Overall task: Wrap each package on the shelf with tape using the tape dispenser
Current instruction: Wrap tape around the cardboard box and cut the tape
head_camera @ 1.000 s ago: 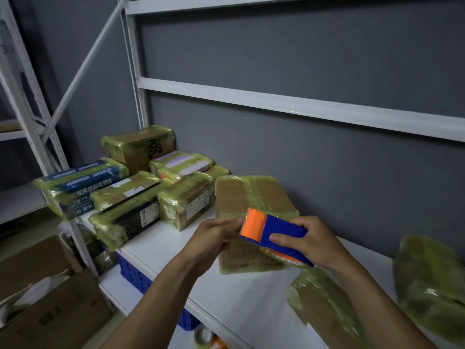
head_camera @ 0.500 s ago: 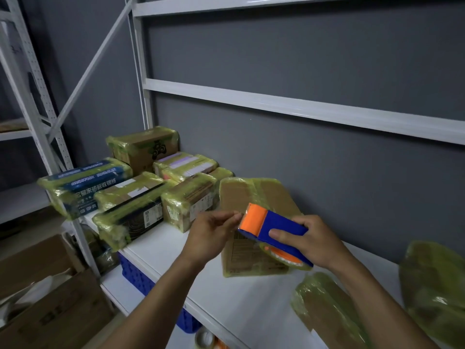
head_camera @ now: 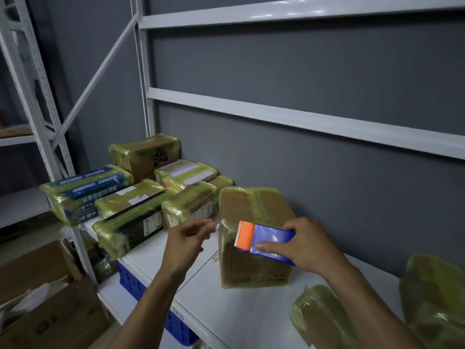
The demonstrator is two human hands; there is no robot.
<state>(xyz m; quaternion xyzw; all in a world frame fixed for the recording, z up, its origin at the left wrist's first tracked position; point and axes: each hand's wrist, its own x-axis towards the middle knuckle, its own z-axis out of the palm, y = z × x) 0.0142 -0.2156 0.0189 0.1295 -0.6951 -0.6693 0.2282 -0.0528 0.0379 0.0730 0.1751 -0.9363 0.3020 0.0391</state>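
Note:
A brown cardboard package [head_camera: 254,210] stands on the white shelf [head_camera: 241,313], partly banded with yellowish tape. My right hand [head_camera: 307,244] grips the blue and orange tape dispenser [head_camera: 261,239] against the package's front upper edge. My left hand [head_camera: 187,240] is just left of the package, fingers curled, pinching the clear end of the tape [head_camera: 217,226] that runs to the dispenser.
Several taped packages [head_camera: 141,197] are stacked at the shelf's left end by the white upright [head_camera: 148,79]. Two more wrapped parcels [head_camera: 432,298] lie at the right. Cardboard boxes [head_camera: 47,311] and a blue crate [head_camera: 153,306] sit below. A grey wall stands close behind.
My left hand has drawn away leftward from the dispenser, pulling out a strip of tape. The dispenser has settled onto the package's upper front edge.

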